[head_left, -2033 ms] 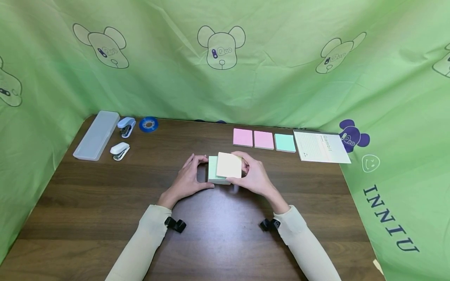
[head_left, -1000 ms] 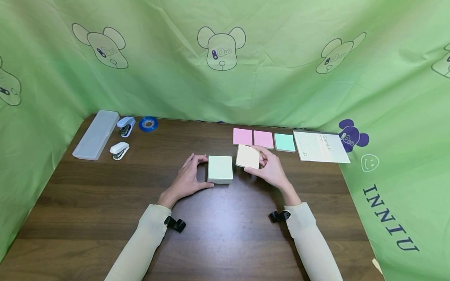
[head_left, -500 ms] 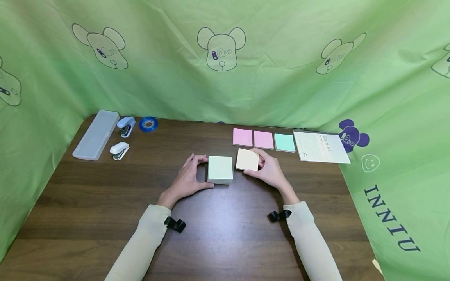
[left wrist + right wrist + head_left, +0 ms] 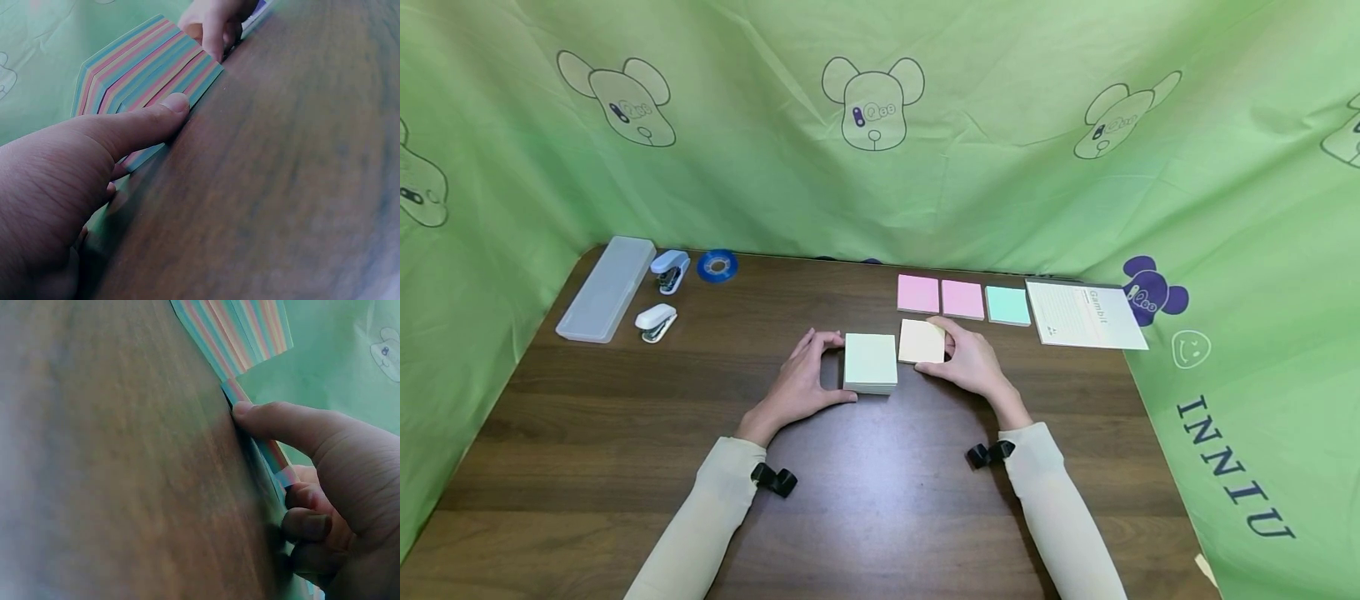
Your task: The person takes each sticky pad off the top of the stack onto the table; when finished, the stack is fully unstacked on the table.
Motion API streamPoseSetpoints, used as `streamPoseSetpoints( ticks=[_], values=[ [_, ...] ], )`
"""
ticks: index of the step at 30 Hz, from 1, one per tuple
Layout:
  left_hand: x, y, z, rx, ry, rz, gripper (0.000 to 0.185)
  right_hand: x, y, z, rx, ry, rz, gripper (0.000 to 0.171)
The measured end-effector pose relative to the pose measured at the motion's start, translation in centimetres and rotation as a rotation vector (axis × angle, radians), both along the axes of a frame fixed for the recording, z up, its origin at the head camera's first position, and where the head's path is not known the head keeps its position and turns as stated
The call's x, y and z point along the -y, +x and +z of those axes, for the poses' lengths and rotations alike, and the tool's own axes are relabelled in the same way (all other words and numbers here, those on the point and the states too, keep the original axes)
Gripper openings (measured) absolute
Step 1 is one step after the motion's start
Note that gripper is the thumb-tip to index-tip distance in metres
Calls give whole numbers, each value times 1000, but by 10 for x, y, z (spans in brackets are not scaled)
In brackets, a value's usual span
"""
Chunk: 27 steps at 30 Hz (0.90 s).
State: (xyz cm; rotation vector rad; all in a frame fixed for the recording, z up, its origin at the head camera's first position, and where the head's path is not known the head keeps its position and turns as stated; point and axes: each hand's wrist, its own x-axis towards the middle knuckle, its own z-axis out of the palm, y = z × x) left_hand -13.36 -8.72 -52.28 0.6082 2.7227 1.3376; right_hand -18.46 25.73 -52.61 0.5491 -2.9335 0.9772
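In the middle of the table stands a tall stack of sticky notes (image 4: 870,360), pale green on top, its striped edges plain in the left wrist view. My left hand (image 4: 799,379) holds it at the left side, thumb (image 4: 165,112) along the front face and fingers towards the back. A thinner pale yellow sticky note pad (image 4: 921,342) lies close to the stack's right side. My right hand (image 4: 967,360) grips that pad from the right, thumb at its front edge and index finger at its back edge. The right wrist view shows its striped edge under the thumb (image 4: 250,412).
Behind the hands, two pink pads (image 4: 918,293), a mint pad (image 4: 1008,305) and a notepad (image 4: 1086,313) form a row. At the left back are a translucent case (image 4: 606,289), a blue stapler (image 4: 671,271), a white stapler (image 4: 656,322) and a blue tape roll (image 4: 717,266).
My right hand carried the yellow pad off the green-topped stack to the right, lowered it to the table, then shifted it slightly left towards the stack. The left hand has stayed put.
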Motion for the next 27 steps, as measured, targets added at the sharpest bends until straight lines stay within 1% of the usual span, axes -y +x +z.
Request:
streamPoseSetpoints(
  ticks=[4,7,9,10,12,16,17,21,23,27],
  values=[
    [0,0,0,-3,3,-3,90,5,3,14,44,66,5,88],
    [0,0,1,-2,4,-4,90,11,7,25,73,83,-4,91],
    [0,0,1,-1,2,-4,90,12,8,26,76,83,-16,93],
    [0,0,0,-1,2,-5,91,12,9,25,73,76,-22,94],
    [0,0,0,1,2,-4,90,9,8,19,59,40,-33,93],
    [0,0,0,3,4,-4,90,2,4,2,19,-23,-30,85],
    [0,0,0,3,5,-4,90,-1,0,-5,12,-20,-30,83],
    [0,0,1,1,10,-4,90,-6,-7,-19,-6,23,-33,83],
    [0,-1,1,0,14,-4,90,-6,-9,-20,-4,37,-35,85],
    [0,-1,1,-1,10,-6,90,-2,-5,-13,-18,20,-28,83]
  ],
)
